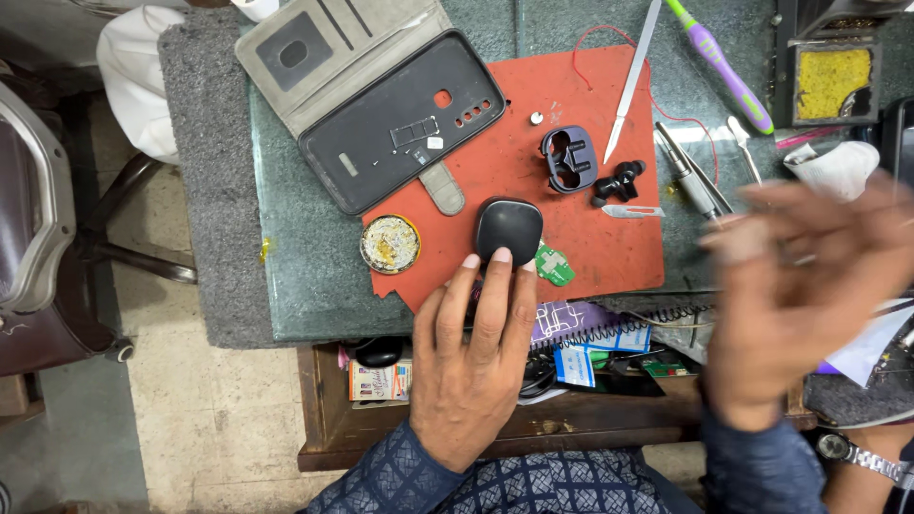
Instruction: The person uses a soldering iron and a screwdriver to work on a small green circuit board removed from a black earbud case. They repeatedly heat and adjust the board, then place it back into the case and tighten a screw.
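Head view: on a repair bench, the left hand [473, 357] lies flat, palm down, fingers straight and close together, clamped on nothing; its fingertips [501, 255] touch the near edge of a black earbud case shell [509, 228]. The shell sits on the near part of a red work mat [571, 95], directly ahead of those fingertips, rounded and squarish with no clear long axis. Just right of the shell lies a small green circuit board [553, 265]; left of it, a round tin of flux [389, 244] at the mat's edge. Beyond the shell, farther back on the mat, rest a dark blue earbud tray [568, 158] and a black phone flip cover [400, 119]. The right hand [809, 286] is a motion blur well right of the shell; whether its fingers are spread I cannot tell. The left hand is plainly nearer.
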